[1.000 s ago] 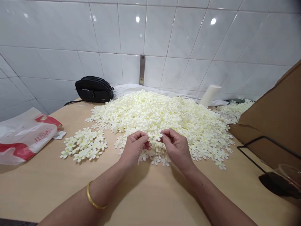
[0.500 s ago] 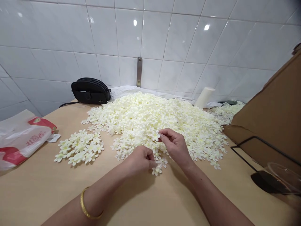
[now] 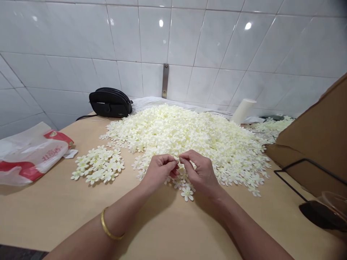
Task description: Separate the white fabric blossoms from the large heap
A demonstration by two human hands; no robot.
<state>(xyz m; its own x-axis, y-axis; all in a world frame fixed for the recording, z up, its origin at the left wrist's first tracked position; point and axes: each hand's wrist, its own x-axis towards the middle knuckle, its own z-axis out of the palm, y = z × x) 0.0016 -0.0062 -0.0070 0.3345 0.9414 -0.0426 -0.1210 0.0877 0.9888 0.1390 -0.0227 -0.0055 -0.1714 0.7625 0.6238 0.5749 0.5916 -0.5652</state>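
Note:
My left hand (image 3: pixel 160 170) and my right hand (image 3: pixel 201 173) meet fingertip to fingertip in front of a large heap of pale cream artificial flowers (image 3: pixel 173 126). Between the pinched fingers a small pale bit of a flower (image 3: pixel 176 158) shows; the fingers cover most of it. Just below the hands, a single open flower (image 3: pixel 187 193) lies on the table at the heap's near edge. A gold bangle (image 3: pixel 108 228) circles my left wrist.
A smaller group of flowers (image 3: pixel 99 165) lies to the left. Beyond it are a red and white plastic bag (image 3: pixel 35 155) and a black pouch (image 3: pixel 110 103). A white cone (image 3: pixel 243 111), a cardboard sheet (image 3: pixel 311 133) and dark-lensed glasses (image 3: pixel 322 215) are on the right.
My left hand has risen from the heap's near edge to meet my right hand. The flower at my right fingertips is now mostly covered. The view has shifted slightly.

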